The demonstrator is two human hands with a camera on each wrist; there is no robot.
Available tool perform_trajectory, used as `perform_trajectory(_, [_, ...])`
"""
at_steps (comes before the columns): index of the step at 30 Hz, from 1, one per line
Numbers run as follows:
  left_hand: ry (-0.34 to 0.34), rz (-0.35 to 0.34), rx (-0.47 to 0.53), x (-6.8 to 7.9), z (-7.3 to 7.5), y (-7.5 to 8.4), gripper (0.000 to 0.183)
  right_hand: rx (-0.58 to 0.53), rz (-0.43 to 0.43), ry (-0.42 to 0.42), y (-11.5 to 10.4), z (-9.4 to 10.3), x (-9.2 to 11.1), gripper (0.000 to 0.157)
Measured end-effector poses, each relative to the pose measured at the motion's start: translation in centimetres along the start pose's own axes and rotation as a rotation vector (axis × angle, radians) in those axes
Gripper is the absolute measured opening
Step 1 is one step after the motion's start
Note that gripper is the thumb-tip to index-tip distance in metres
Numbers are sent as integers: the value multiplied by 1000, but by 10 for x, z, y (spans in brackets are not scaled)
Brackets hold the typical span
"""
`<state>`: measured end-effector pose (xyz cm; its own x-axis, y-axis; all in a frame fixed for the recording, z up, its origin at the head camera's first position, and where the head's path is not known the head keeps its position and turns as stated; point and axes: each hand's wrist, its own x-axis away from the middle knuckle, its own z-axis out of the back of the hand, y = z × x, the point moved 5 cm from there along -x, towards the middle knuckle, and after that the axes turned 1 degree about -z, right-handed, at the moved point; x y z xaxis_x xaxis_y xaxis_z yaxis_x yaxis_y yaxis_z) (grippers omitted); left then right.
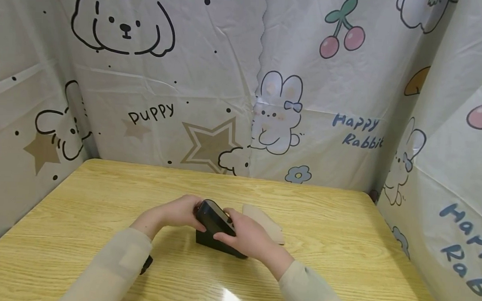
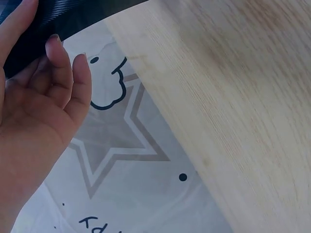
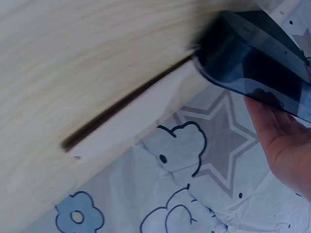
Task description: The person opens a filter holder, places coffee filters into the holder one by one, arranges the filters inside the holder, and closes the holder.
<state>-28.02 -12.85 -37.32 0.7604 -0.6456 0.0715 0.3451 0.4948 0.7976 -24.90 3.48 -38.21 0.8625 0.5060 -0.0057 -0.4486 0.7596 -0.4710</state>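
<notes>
Both hands hold a glossy black box-like object (image 1: 216, 221) at the middle of the table in the head view. Its upper part has a rounded end and slants over a flat-sided lower part. My left hand (image 1: 181, 212) grips its left end, the fingers mostly hidden behind it. From the right, my right hand (image 1: 248, 234) holds it with the thumb on the near side. The right wrist view shows a shiny, rounded dark face (image 3: 262, 68); the left wrist view, a ribbed dark surface (image 2: 58, 17). Its exact kind is unclear.
A flat beige piece (image 1: 264, 222), like paper or card, lies behind the right hand. A small black item (image 1: 146, 265) shows beside the left sleeve. The yellow wood-grain table (image 1: 321, 250) meets a printed cloth (image 1: 211, 78) at the back and sides.
</notes>
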Motion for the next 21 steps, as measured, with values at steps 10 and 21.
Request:
perform_trajectory(10, [25,30,5,1,-1,-5,30,58,83,152,-37,17,-16,65])
perform_trajectory(21, [36,49,4,2,-1,-7,30,91,105,176,-42,20,-17,52])
